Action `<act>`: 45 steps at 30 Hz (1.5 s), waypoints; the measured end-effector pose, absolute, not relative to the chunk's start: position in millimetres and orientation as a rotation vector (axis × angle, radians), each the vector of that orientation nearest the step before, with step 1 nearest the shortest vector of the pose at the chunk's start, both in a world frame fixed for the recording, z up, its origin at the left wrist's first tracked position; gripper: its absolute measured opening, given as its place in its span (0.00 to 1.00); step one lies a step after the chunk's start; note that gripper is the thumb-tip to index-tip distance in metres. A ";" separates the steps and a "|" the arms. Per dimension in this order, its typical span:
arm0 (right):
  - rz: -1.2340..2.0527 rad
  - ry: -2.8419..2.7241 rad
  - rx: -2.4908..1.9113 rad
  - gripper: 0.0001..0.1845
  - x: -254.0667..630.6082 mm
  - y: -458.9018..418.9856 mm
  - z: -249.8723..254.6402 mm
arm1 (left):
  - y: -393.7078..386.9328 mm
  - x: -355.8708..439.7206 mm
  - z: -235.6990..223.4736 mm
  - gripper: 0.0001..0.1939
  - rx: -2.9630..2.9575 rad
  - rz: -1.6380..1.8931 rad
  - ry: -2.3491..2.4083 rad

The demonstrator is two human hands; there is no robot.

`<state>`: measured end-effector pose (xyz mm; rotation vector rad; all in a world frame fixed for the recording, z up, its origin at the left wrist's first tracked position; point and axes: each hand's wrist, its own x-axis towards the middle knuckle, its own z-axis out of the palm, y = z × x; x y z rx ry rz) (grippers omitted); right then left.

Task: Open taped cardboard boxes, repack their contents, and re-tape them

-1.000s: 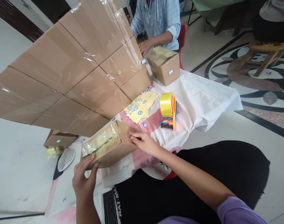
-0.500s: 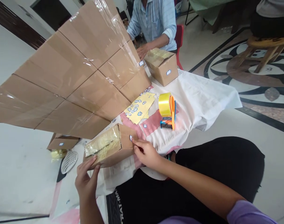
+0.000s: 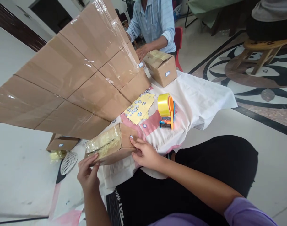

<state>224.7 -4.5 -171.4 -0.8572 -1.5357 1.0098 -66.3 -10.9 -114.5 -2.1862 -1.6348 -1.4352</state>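
Observation:
A small cardboard box with shiny yellowish tape over its top sits at the near edge of the cloth-covered table. My left hand grips its left end, fingers on the top edge and thumb against the near side. At the box's right end is a small white sticker with a blue border. My right hand has its fingertips at this sticker, index finger and thumb bent close together, other fingers curled under. Beyond the box lie yellow backing sheets dotted with stickers. To their right stands a tape dispenser with a yellow roll.
A tall stack of taped cardboard boxes rises at the left. Across the table a person in a blue shirt has a hand by another labelled box. An opened box and a white perforated slipper are at the lower left.
The view has shifted slightly. Both hands keep nearly the same hold on the box, and my right fingertips are still at the sticker.

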 end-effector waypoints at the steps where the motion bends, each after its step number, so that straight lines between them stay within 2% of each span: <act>1: 1.010 -1.541 -0.875 0.37 224.8 -4.6 -170.5 | -10.6 -65.8 -114.7 0.10 -2.184 -1.442 -1.636; 12: 1.070 -1.593 -0.975 0.47 231.8 -1.4 -161.8 | -6.3 -61.7 -114.5 0.09 -2.198 -1.526 -1.600; 16: 1.073 -1.495 -1.053 0.44 228.3 -6.8 -164.5 | -3.7 -58.6 -115.5 0.09 -2.183 -1.577 -1.586; 22: 0.849 -1.330 -1.038 0.35 212.8 -22.5 -172.9 | 0.1 -51.6 -118.1 0.09 -2.147 -1.612 -1.585; 32: 1.012 -1.254 -0.899 0.17 233.5 -1.4 -171.8 | 0.9 -49.7 -118.3 0.08 -2.144 -1.672 -1.563; 42: 1.004 -1.304 -0.874 0.26 239.8 -8.4 -174.6 | 6.7 -43.7 -117.8 0.06 -2.135 -1.787 -1.494; 45: 1.041 -1.317 -0.833 0.26 242.9 -6.5 -178.7 | 8.5 -42.7 -117.8 0.06 -2.134 -1.809 -1.490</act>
